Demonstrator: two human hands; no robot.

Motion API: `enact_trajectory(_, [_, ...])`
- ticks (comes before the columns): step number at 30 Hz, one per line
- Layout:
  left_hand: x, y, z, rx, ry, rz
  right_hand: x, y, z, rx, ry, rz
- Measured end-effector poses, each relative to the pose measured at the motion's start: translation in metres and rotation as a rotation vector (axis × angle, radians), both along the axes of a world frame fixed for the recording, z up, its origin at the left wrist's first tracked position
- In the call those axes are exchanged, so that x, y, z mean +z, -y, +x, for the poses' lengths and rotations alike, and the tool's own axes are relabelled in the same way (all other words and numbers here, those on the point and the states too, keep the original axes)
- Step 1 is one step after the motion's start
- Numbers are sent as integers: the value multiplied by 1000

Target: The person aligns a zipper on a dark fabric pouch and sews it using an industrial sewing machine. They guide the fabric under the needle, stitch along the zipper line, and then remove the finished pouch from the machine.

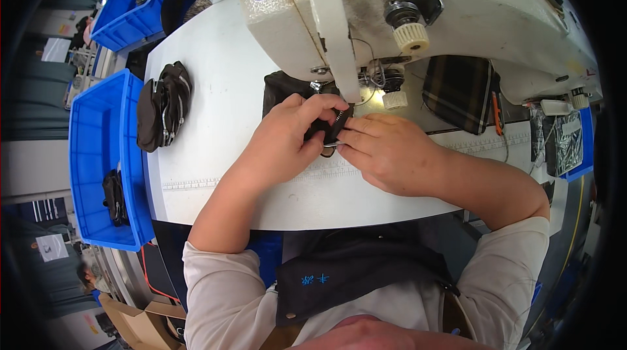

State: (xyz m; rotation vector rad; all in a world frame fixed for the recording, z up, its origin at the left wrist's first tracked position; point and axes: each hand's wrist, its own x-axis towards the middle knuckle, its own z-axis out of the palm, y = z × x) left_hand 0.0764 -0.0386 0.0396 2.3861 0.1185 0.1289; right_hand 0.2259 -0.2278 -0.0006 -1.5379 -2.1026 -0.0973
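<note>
A dark brown fabric pouch piece (277, 91) with a zipper (341, 116) lies at the head of a white sewing machine (330, 30). My left hand (287, 133) is closed on its left side, thumb and fingers pinching the cloth by the zipper. From the right, my right hand (388, 154) grips the zipper edge, its fingers pressed together. A small metal piece (332, 145) shows between my hands; what it is cannot be made out. Just behind my fingers is the needle area, partly hidden by the machine's front cover.
A stack of dark zippered pouches (163, 107) rests at the table's left. Beside it stands a blue bin (98, 154) holding a dark pouch (115, 198). Under the machine arm lies a dark checked fabric piece (457, 92), with orange-handled snips (498, 113) at its right. A ruler strip (189, 184) crosses the white table.
</note>
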Motion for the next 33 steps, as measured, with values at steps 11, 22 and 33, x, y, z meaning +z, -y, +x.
enact_trajectory(11, [-11, 9, 5, 107, 101, 133, -1, 1, 0, 36, 20, -9])
enact_trajectory(22, [-23, 9, 14, -33, 491, 720, -2, 5, -6, -20, 113, 28])
enact_trajectory(33, [-27, 11, 11, -78, 282, 553, 0, 8, -10, -12, 234, 113])
